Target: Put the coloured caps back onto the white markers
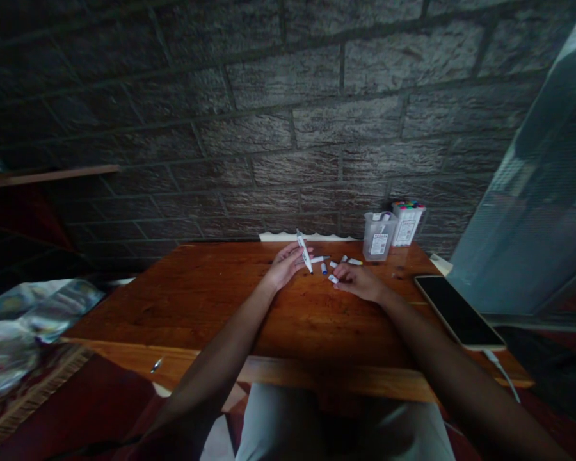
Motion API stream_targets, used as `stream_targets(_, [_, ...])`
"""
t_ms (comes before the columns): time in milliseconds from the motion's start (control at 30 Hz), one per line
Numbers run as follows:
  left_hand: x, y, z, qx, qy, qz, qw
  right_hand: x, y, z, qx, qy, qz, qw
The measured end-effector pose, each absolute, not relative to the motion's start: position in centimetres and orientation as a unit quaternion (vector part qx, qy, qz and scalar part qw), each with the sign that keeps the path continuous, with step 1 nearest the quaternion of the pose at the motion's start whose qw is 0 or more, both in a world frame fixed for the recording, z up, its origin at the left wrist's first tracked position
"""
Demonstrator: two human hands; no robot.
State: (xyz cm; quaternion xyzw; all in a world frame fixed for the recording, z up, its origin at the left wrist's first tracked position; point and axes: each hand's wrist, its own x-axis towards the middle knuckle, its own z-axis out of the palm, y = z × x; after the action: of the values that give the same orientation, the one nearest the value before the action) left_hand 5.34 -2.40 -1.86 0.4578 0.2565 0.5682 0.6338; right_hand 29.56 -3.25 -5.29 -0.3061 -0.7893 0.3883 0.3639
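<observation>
My left hand (285, 265) is closed around a white marker (304, 251), held tilted above the table with its dark lower end bare. Another white marker (319, 259) shows just behind it; whether my fingers touch that one I cannot tell. Between the thumb and fingers of my right hand (358, 282) is a small white marker cap (333, 279). A cap with a blue end (323, 269) stands between my hands. Several more white pieces, one of them a yellow-tipped cap (355, 262), lie just beyond my right fingers.
At the back right of the wooden table (173, 301) stand a clear container (379, 237) with a few pieces in it and a box full of markers (407, 224). A phone (458, 310) with a white cable (502, 371) lies at the right edge. A brick wall (269, 153) rises behind.
</observation>
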Motion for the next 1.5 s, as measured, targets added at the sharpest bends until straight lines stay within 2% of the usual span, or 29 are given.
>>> stream_targets(633, [5.21,-2.35,-1.74,0.451,0.237,0.554,0.659,29.39,-3.43,-4.98,-0.318,-0.800,0.381,0.338])
stream_targets(1500, [5.15,-2.50,-1.47,0.441,0.255,0.557,0.656,29.41,-3.60,-4.91,-0.325,-0.805,0.342,0.361])
